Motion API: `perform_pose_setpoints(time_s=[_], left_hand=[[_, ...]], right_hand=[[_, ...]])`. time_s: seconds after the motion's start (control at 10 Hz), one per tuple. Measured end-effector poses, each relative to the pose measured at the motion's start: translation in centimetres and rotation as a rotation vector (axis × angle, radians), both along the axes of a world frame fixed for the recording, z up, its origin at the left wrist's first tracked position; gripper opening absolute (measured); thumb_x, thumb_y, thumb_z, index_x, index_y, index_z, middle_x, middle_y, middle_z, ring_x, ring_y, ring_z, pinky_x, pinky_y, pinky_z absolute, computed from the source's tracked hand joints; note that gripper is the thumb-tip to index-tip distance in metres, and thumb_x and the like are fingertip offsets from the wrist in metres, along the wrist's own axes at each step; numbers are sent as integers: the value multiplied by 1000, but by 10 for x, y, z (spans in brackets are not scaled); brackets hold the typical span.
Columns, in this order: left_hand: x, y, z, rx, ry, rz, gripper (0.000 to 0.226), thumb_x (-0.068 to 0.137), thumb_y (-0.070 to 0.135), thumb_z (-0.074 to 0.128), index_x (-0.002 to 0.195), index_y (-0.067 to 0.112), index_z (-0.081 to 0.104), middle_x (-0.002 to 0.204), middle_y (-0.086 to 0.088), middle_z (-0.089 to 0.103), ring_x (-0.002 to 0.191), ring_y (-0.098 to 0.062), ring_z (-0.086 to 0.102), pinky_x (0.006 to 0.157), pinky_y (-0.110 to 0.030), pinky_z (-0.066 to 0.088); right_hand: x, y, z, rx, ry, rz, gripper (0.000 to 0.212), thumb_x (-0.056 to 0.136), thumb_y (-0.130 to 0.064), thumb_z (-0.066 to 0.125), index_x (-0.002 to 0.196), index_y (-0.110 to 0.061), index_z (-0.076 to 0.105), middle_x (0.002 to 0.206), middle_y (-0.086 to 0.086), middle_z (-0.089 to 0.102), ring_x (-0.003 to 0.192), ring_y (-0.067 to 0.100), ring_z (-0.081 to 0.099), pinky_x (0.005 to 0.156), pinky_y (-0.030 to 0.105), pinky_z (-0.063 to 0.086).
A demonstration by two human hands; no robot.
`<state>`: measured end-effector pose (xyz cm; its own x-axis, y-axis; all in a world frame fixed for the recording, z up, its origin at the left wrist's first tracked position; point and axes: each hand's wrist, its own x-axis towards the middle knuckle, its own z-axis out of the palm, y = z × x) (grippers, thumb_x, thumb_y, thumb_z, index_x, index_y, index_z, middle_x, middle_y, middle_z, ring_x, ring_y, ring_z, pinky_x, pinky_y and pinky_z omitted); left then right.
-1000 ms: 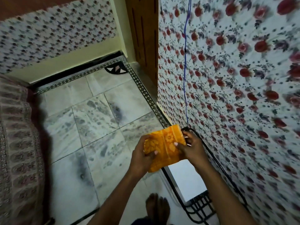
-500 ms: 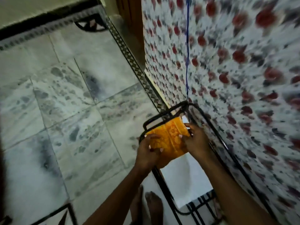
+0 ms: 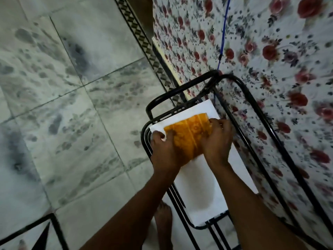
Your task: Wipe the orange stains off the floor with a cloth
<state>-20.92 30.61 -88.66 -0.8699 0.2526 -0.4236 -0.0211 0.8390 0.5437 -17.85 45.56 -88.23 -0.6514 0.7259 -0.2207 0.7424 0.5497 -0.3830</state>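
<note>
Both your left hand [image 3: 164,150] and right hand [image 3: 217,141] grip the folded orange patterned cloth [image 3: 187,134] over a white-topped black metal stand [image 3: 201,186]; no orange stains show on the grey marbled floor tiles [image 3: 72,105], so wiping looks unstarted.

Folded orange patterned cloth [image 3: 187,136] on white sheet [image 3: 200,186]

Cloth [image 3: 187,134] edges covered by both hands, white sheet [image 3: 200,186] partly under them, foot [image 3: 163,221] half behind left forearm, rack [image 3: 234,83] cut off below, flowered fabric [image 3: 279,69] blurred beyond right hand [image 3: 217,143].
</note>
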Motion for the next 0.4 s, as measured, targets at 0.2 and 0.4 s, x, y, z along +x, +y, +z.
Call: perform_pose_setpoints(time_s=[0.2, 0.4], left_hand=[[5, -9, -16, -133, 222, -385, 49, 87, 20, 82, 130, 6, 65, 133, -19, 58, 112, -41, 64, 79, -52, 63], [-19, -24, 40, 306, -10, 65, 32, 95, 13, 71, 127, 10, 71, 123, -8, 73, 106, -23, 72, 88, -38, 60]], right_hand=[[13, -16, -15, -11, -46, 36, 46, 93, -16, 68, 138, -10, 58, 131, 19, 52, 128, 41, 45, 98, 56, 37], [13, -21, 43, -145, 165, 13, 38, 92, -18, 73, 129, -13, 64, 133, 9, 54, 128, 32, 50, 109, 54, 35]])
